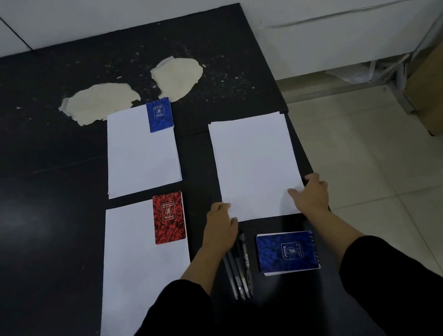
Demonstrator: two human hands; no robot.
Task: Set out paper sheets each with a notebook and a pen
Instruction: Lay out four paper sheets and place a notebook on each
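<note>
— Both hands sit at the near edge of the right-hand sheet (255, 164). Left hand (221, 223) has its fingers lying on the near left corner, thumb out along the paper's edge; right hand (310, 193) rests over the near right corner, fingers spread and fairly flat. Neither is curled round anything that I can see.

— So the paper is just pressed, not lifted?

— It looks flat on the dark table (41, 216), its far right corner close to the table's edge. Whether a thumb is tucked under the sheet, I cannot tell.

— What lies nearest the hands?

— Just behind the left wrist, a bunch of pens (240, 270) lying side by side, pointing roughly away from the person. Right of them, between the forearms, a blue spiral notebook (286, 251) turned sideways, on the bare table.

— And the other sheets?

— Two, to the left. The far sheet (139, 158) carries a small blue notebook (159, 114) on its far right corner. The near sheet (133, 274) carries a red notebook (168, 217) on its far right corner too. No pen on either.

— Anything else on the table?

— Two pale, ragged patches (102, 101) beyond the far sheet, where the dark surface looks peeled, with small flecks around them.
</note>
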